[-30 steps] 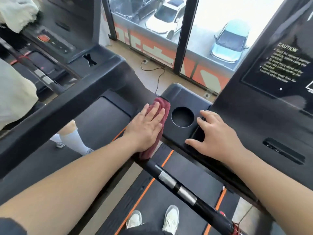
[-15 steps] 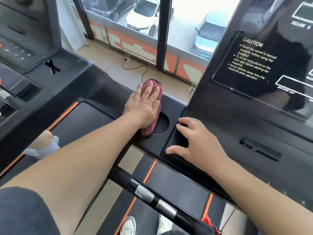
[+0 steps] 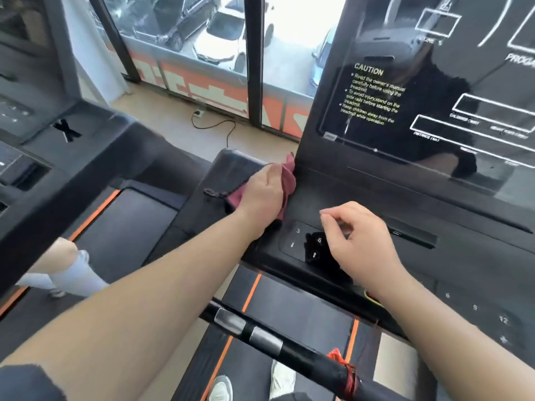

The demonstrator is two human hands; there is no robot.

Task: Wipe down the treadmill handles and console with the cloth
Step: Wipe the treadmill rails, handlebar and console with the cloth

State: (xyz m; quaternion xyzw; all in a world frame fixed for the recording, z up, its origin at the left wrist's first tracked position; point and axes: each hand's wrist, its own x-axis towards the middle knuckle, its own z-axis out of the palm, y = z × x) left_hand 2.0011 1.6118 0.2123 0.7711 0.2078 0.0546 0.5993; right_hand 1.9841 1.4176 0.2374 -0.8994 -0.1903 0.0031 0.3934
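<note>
My left hand grips the dark red cloth, bunched against the black treadmill console at the foot of its upright display panel. The cloth covers the left tray area, and the cup hole is hidden under hand and cloth. My right hand hovers over the console's button pad with loosely curled fingers, holding nothing. The black handle bar with two silver sensor plates runs across below my arms.
A neighbouring treadmill stands to the left, with another person's leg on its belt. My shoes are on the belt below. A red cord is tied on the bar. Windows and a floor cable lie ahead.
My left hand has gone from pressing flat on the cloth to gripping it bunched, and moved right to the display's base. My right hand lifted off the tray recess and curled.
</note>
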